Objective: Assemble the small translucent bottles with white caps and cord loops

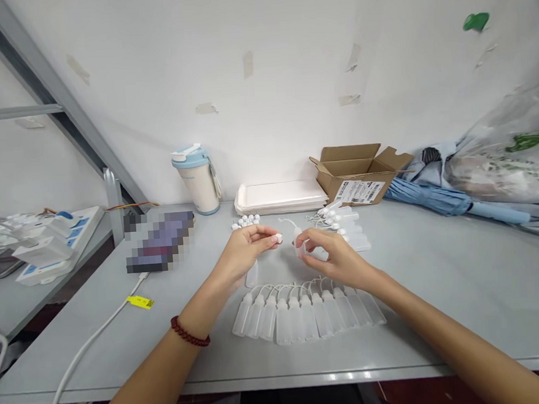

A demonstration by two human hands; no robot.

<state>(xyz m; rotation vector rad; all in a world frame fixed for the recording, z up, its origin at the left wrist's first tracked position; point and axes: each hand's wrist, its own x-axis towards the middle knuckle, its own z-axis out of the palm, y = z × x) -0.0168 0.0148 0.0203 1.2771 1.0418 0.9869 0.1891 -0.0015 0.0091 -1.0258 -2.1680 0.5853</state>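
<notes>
My left hand pinches a small white cap between thumb and fingertips above the grey table. My right hand holds a small translucent squeeze bottle with a thin curved nozzle, close to the cap. Another bottle lies partly hidden under my left palm. Below both hands a row of several translucent bottles lies side by side. A cluster of loose white caps sits behind my left hand. More bottles lie in a pile behind my right hand.
A blue-and-white cup, a stack of white trays and an open cardboard box stand along the wall. A blurred phone with a white cable lies left. A blue umbrella and plastic bags fill the right.
</notes>
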